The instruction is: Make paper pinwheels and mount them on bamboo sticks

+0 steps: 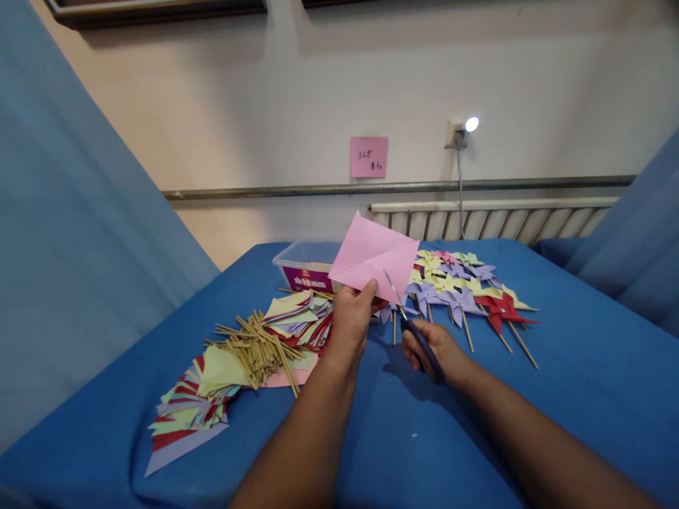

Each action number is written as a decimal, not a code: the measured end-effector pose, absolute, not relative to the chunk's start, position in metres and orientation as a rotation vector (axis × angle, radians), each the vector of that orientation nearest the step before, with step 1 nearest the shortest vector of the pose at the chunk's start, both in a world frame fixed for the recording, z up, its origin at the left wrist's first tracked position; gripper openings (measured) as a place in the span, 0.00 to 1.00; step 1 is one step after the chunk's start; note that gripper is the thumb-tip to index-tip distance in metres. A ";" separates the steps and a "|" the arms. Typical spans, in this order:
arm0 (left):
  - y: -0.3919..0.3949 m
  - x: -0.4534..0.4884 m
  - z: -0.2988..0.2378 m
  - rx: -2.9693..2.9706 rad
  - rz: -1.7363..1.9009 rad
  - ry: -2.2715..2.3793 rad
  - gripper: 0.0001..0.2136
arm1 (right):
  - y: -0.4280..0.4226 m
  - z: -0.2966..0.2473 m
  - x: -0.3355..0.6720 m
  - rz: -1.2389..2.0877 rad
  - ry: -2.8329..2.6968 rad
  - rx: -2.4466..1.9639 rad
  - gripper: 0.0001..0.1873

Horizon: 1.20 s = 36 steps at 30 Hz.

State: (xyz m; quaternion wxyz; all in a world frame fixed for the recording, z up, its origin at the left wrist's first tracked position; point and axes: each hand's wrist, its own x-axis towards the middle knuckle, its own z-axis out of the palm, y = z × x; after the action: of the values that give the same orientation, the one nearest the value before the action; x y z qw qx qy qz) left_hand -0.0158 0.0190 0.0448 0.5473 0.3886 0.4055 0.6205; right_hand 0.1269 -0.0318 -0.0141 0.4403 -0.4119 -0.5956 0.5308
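Note:
A square sheet of pink paper (371,251) with diagonal creases is held up above the table by my left hand (354,311), which pinches its lower edge between thumb and fingers. My right hand (432,350) grips dark-handled scissors (421,343) from the right side. Their blades point up and left, at the sheet's lower right part, where a blade lies over the paper. Whether the blades have cut into it, I cannot tell. Behind my right hand lie several finished paper pinwheels (461,300) on sticks, in purple, yellow, red and green.
Left of my hands, a heap of thin wooden sticks (259,346) lies between two fanned piles of coloured paper (194,399). A clear plastic box (297,272) stands behind them. Blue cloth covers the table (382,452). A pink note (368,157) hangs on the wall.

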 end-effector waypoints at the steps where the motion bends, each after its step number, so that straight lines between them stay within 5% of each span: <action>1: 0.019 -0.016 0.045 0.915 1.483 0.960 0.15 | -0.032 -0.013 0.127 1.320 -1.485 -1.028 0.20; 9: 0.023 -0.030 0.058 0.701 1.835 0.889 0.12 | -0.027 -0.019 0.129 1.265 -1.523 -1.162 0.19; 21: 0.022 -0.043 0.069 0.668 1.929 0.703 0.12 | -0.050 0.003 0.125 0.303 -2.326 -1.632 0.07; 36: 0.019 -0.035 0.068 0.662 1.798 0.754 0.13 | -0.081 0.001 0.101 0.329 -2.180 -2.072 0.14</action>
State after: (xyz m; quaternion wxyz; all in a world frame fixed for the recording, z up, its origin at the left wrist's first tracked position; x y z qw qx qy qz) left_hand -0.0354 0.0187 0.0679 0.5151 0.2755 0.3140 0.7485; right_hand 0.1012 -0.0813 0.0013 0.0580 -0.6836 -0.7194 0.1086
